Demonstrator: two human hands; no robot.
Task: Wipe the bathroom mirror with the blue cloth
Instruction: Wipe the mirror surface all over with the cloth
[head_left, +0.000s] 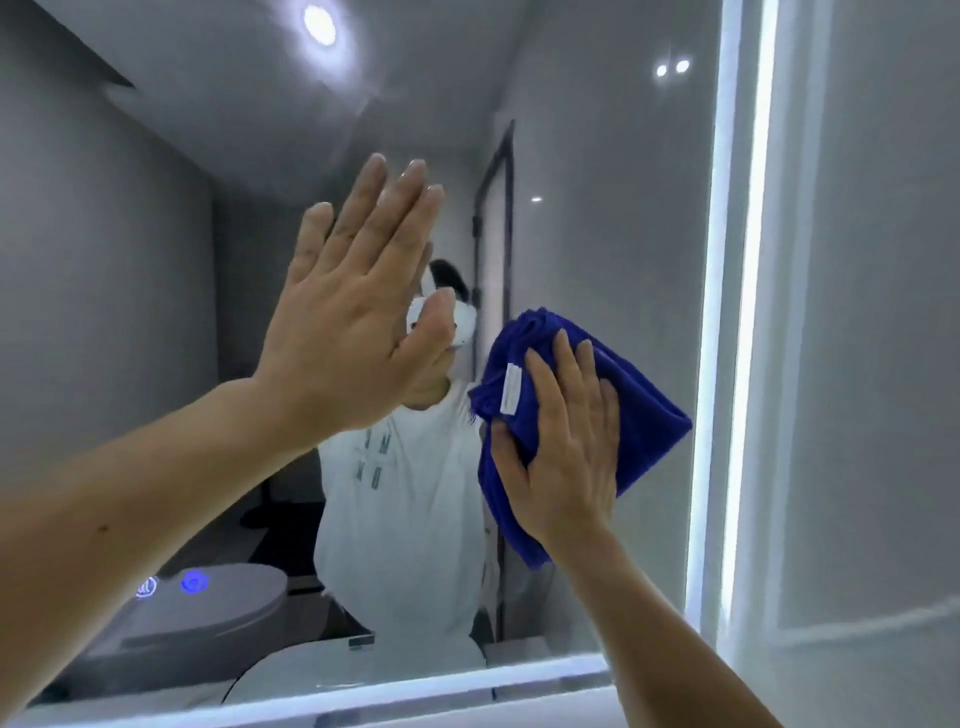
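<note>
The bathroom mirror (597, 208) fills most of the head view, framed by lit strips on its right and bottom edges. My right hand (563, 447) presses a folded blue cloth (644, 410) flat against the glass near the right side, fingers straight and spread over it. A white label shows on the cloth by my index finger. My left hand (353, 312) is raised at the middle of the mirror, fingers straight and together, palm towards the glass. Whether it touches the glass I cannot tell.
The lit strip (748, 312) marks the mirror's right edge, with a grey wall (883, 364) beyond. The mirror reflects a person in a white shirt, a dark door frame, a ceiling light and a toilet lid with blue lights at lower left.
</note>
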